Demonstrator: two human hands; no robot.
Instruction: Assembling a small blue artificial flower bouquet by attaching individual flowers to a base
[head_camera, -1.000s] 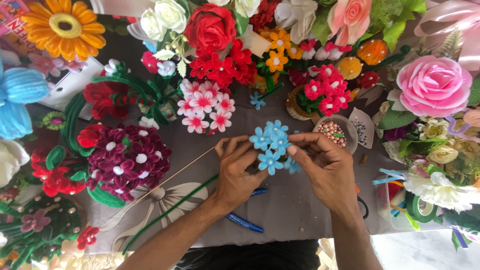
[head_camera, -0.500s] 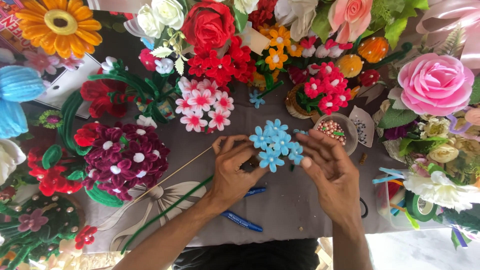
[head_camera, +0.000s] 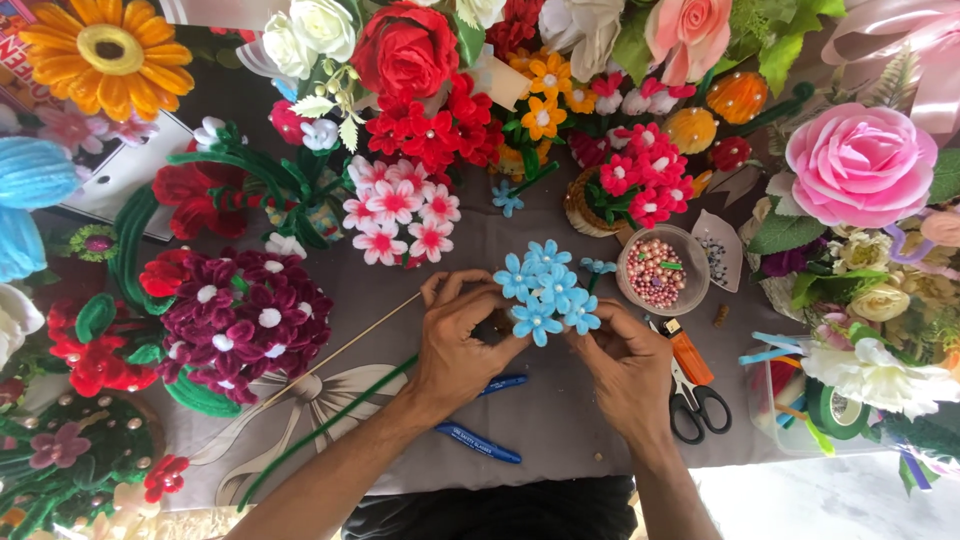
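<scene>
Pinching blue flower cluster (head_camera: 545, 290): left hand (head_camera: 462, 340) gripping underneath, right hand (head_camera: 625, 365) fingertips now pressing lower blossom, cluster shifting slightly toward bead bowl (head_camera: 655, 270); shaping continuing.

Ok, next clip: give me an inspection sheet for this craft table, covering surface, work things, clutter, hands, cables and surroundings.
Surface: grey cloth, mostly covered, bare near the hands.
Work things: blue flower cluster held between both hands; thin stick and green stem run out under the left wrist.
Clutter: bead bowl, scissors, blue pens, green tape roll.
Hands: left hand and right hand, fingers pinching the cluster from either side.
Cables: nothing seen.
Surroundings: finished flowers ring the table, among them a maroon bunch, pink-white bunch, red rose, pink rose, orange daisy.
</scene>
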